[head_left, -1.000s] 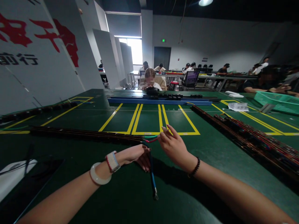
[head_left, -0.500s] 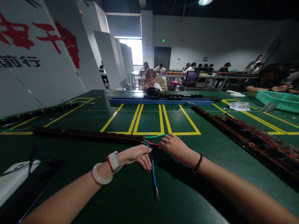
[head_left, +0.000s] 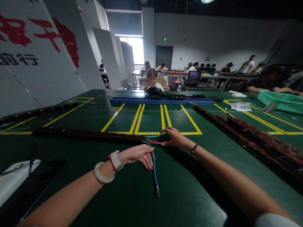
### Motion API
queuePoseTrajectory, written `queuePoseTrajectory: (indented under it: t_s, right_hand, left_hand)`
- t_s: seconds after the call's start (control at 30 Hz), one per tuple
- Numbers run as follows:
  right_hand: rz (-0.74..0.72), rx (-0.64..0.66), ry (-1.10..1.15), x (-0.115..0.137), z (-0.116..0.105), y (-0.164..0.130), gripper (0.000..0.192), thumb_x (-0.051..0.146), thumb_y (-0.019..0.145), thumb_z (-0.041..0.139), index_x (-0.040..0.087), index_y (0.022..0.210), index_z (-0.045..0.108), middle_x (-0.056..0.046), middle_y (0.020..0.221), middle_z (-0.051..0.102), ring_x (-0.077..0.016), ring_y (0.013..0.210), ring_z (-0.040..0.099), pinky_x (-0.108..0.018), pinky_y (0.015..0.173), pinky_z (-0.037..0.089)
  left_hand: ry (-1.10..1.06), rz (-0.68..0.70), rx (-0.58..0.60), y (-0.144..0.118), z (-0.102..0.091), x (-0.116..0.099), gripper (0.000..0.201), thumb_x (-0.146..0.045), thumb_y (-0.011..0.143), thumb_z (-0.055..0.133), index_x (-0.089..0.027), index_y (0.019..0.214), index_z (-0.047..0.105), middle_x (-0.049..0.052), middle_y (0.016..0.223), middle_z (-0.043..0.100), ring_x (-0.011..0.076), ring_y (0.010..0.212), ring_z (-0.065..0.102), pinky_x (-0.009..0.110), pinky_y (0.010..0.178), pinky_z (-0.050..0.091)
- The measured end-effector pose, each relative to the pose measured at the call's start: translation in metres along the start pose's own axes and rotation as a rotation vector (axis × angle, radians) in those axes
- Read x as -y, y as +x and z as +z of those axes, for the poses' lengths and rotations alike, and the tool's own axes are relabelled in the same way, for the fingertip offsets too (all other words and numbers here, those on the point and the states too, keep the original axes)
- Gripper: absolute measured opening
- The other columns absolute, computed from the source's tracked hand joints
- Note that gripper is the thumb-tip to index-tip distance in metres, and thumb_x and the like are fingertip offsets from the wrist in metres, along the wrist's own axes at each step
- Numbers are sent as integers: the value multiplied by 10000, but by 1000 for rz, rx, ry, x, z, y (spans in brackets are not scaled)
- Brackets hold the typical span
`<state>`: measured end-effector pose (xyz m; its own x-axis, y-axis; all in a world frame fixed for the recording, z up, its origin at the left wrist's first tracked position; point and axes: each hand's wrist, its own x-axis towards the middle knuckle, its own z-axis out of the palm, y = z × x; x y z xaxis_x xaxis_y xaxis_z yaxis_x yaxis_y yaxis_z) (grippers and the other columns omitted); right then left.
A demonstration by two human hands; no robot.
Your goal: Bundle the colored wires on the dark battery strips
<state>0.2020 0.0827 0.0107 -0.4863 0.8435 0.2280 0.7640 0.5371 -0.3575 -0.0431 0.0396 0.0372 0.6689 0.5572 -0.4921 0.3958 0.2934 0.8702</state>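
My left hand (head_left: pixel 142 155) lies at the near end of a long dark bar-like strip (head_left: pixel 94 135). Its thumb presses on a blue cable (head_left: pixel 155 171), with the fingers curled beneath. That cable runs down toward me and ends in a metal lug (head_left: pixel 157 191). My right hand (head_left: pixel 175 137) is just right of the strip's end, thumb and fingers apart in a curve. A pink cable (head_left: pixel 155 142) reaches the right thumb tip; whether they touch I cannot tell. Above it, a green cable (head_left: pixel 153 136) runs toward the gap between thumb and fingers.
Dark strips with copper-coloured wires (head_left: pixel 258 138) lie along the right. Blue rails (head_left: pixel 163 101) cross the far table edge. A green basket (head_left: pixel 281 102) and a clear plastic bag (head_left: pixel 240 106) are at the far right. A white-and-black object (head_left: pixel 21 167) lies at left. People sit beyond.
My right hand has opened from a closed grip by the pink and green cables, its fingers lifting apart from the thumb. My left hand stays at the blue cable.
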Motion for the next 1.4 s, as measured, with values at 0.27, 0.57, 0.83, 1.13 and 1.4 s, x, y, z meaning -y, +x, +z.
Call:
queuePoseTrajectory:
  t_s: [0.27, 0.57, 0.83, 1.13, 1.4]
  right_hand:
    - [154, 170, -48, 10, -7, 4, 485, 578, 692, 695, 183, 973, 686, -70, 906, 650, -203, 803, 553, -271, 682, 354]
    - [105, 325, 144, 28, -9, -2, 432, 547, 763, 606, 123, 685, 631, 43, 545, 468, -75, 507, 343, -226, 484, 198]
    - [80, 408, 221, 51, -13, -11, 434, 520, 854, 503, 119, 730, 614, 31, 577, 499, -66, 484, 384, -206, 453, 237]
    - [112, 263, -94, 73, -11, -21, 314, 475, 783, 619, 162, 759, 626, -1, 615, 574, -86, 499, 428, -215, 464, 234]
    - [155, 204, -365, 91, -14, -24, 286, 376, 880, 516, 168, 754, 667, -72, 699, 656, -169, 591, 597, -240, 523, 360]
  left_hand:
    - [-88, 6, -50, 8, 6, 0, 471, -466, 911, 389, -34, 893, 576, 205, 819, 689, 223, 711, 677, 335, 701, 505]
    - [-234, 46, -62, 14, 10, 3, 445, -495, 900, 417, -87, 1049, 515, 166, 928, 673, 218, 787, 684, 358, 782, 509]
    - [-316, 49, -76, 9, 20, -5, 450, -527, 867, 463, -92, 940, 548, 137, 866, 663, 190, 775, 669, 334, 797, 496]
    - [-293, 99, -23, 6, 19, -4, 466, -511, 886, 439, -86, 1035, 559, 152, 948, 667, 208, 875, 654, 380, 862, 475]
    - [-611, 100, -25, 10, 30, -1, 325, -356, 926, 438, -84, 1007, 596, 148, 979, 669, 203, 943, 640, 385, 935, 438]
